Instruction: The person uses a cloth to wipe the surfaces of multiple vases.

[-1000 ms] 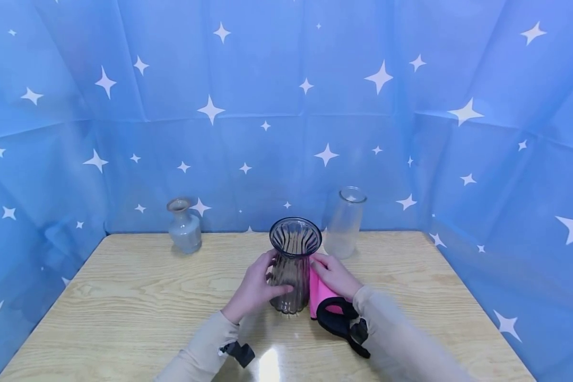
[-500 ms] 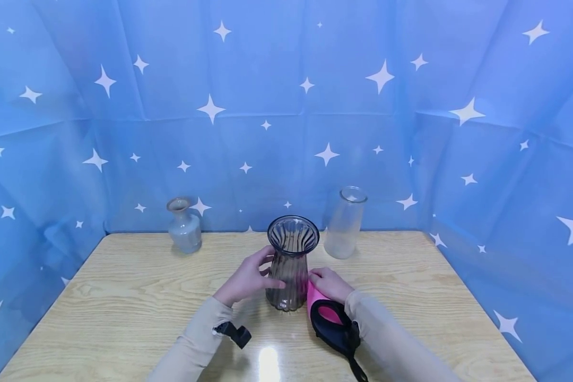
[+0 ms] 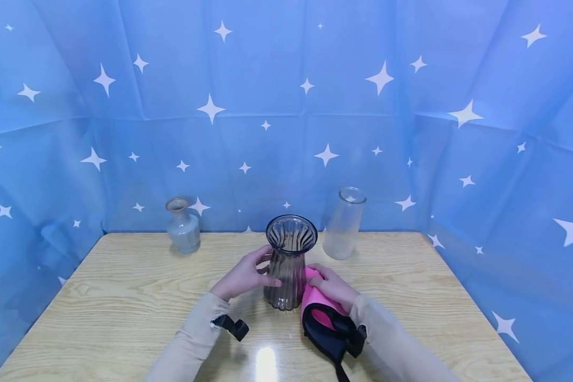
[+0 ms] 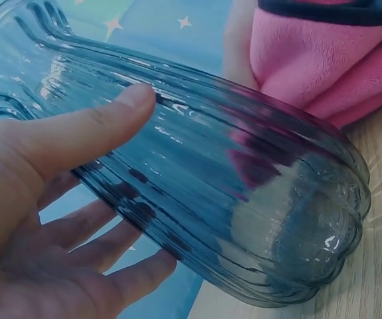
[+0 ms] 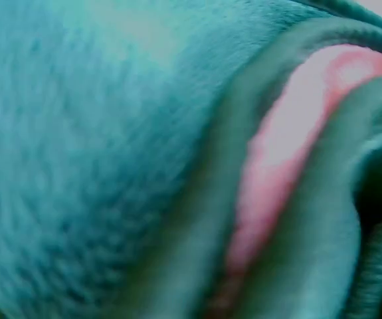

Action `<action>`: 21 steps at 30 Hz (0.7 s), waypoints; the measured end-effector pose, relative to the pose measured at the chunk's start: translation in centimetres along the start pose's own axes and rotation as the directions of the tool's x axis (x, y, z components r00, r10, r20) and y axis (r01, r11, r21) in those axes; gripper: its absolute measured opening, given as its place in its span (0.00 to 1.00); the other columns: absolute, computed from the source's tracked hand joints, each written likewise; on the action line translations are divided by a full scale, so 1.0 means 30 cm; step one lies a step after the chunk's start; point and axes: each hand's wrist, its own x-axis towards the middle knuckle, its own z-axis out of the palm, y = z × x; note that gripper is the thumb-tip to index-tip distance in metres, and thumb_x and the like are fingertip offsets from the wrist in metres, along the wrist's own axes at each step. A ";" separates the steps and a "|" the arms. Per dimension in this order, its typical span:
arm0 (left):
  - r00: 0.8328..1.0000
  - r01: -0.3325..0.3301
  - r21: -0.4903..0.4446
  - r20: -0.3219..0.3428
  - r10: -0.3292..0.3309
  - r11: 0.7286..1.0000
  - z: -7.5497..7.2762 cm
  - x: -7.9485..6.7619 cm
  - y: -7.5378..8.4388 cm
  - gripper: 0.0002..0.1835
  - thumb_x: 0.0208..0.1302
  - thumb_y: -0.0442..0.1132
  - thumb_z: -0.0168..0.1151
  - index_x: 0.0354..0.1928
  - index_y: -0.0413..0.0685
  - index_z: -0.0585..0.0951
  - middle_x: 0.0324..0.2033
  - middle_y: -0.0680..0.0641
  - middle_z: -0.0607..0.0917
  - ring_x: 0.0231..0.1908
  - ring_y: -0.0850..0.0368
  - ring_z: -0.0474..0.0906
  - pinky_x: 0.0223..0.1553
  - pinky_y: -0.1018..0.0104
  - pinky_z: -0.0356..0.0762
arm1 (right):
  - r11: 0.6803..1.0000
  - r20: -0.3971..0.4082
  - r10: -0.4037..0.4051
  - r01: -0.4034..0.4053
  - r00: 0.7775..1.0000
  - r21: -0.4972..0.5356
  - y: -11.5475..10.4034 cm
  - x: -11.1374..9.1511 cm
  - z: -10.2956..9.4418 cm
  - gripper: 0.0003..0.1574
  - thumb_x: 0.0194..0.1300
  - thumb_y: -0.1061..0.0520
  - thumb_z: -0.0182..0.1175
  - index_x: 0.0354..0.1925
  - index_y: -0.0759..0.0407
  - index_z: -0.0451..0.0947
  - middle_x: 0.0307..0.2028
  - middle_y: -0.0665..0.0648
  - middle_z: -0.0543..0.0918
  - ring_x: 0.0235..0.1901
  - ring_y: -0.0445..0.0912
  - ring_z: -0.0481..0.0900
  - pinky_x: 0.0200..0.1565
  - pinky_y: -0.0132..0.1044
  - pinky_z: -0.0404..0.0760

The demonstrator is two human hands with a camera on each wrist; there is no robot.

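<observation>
A ribbed smoky-grey glass vase with a flared rim stands near the middle of the table. My left hand holds it from the left, thumb across the front and fingers behind; the left wrist view shows the same grip on the glass vase. On its right side, my right hand grips a pink cloth with black edging, pressed up against the glass. A dark part of the cloth hangs below that wrist. In the right wrist view the fuzzy cloth fills the picture, blurred, hiding the fingers.
Behind to the left stands a small pale-blue vase. A tall frosted glass vase is close behind the right hand. The wooden table ends at a blue star-patterned curtain.
The grey vase and my left hand have shifted slightly left. My right hand has slid lower along the vase's side, and the cloth has moved left and bunched up under it.
</observation>
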 end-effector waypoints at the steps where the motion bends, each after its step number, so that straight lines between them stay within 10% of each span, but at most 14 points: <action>1: 1.000 0.006 -0.004 0.003 -0.006 1.000 -0.002 0.000 0.002 0.45 0.50 0.29 0.74 0.70 0.40 0.63 0.66 0.37 0.67 0.65 0.34 0.60 0.61 0.45 0.67 | 0.999 0.006 -0.033 0.033 0.999 -0.012 -0.008 0.001 -0.006 0.26 0.68 0.59 0.53 0.63 0.61 0.69 0.49 0.59 0.78 0.37 0.47 0.75 0.44 0.38 0.72; 12: 0.999 0.020 0.007 0.043 -0.020 1.000 -0.014 0.010 0.006 0.45 0.51 0.29 0.73 0.71 0.41 0.62 0.67 0.39 0.66 0.66 0.35 0.59 0.61 0.45 0.66 | 0.951 0.043 -0.303 0.305 0.952 -0.042 -0.134 0.001 -0.072 0.28 0.75 0.59 0.46 0.69 0.68 0.60 0.66 0.68 0.65 0.67 0.60 0.60 0.67 0.54 0.56; 21: 0.995 0.020 -0.006 0.095 -0.020 1.000 -0.023 0.020 -0.008 0.43 0.53 0.31 0.72 0.71 0.41 0.62 0.68 0.39 0.64 0.67 0.36 0.57 0.63 0.47 0.65 | 0.924 -0.118 -0.356 0.368 0.927 0.102 -0.223 -0.007 -0.083 0.26 0.75 0.62 0.44 0.66 0.74 0.62 0.63 0.72 0.68 0.64 0.57 0.64 0.65 0.43 0.62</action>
